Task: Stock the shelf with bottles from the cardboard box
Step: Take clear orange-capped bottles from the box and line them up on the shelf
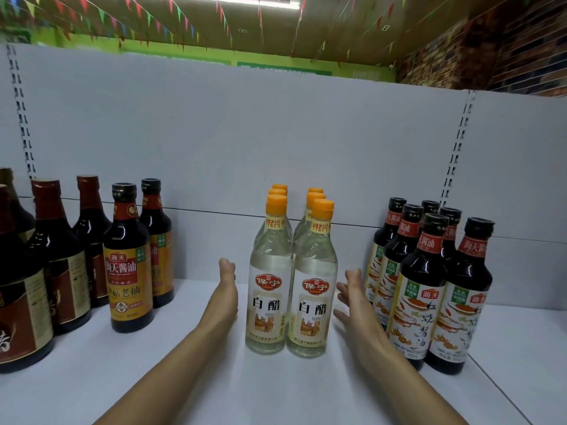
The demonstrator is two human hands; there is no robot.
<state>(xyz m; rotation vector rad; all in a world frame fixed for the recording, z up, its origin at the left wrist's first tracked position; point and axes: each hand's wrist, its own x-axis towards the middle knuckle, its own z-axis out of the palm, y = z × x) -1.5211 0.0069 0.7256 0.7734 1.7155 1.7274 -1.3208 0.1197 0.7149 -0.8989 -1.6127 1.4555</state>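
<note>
Several clear white-vinegar bottles (291, 289) with orange caps stand in two rows at the middle of the white shelf (184, 378). My left hand (225, 289) is stretched out flat just left of the front-left bottle, a small gap between them. On the other side, my right hand (352, 302) reaches forward with straight fingers, close to the front-right bottle and apart from it. Neither hand holds anything. The cardboard box is out of view.
Dark soy-sauce bottles with yellow labels (130, 265) and larger brown-labelled bottles (58, 265) stand to the left. Several dark bottles with white labels (429, 286) crowd the right, near my right hand. A grey back panel (276, 133) closes the shelf behind.
</note>
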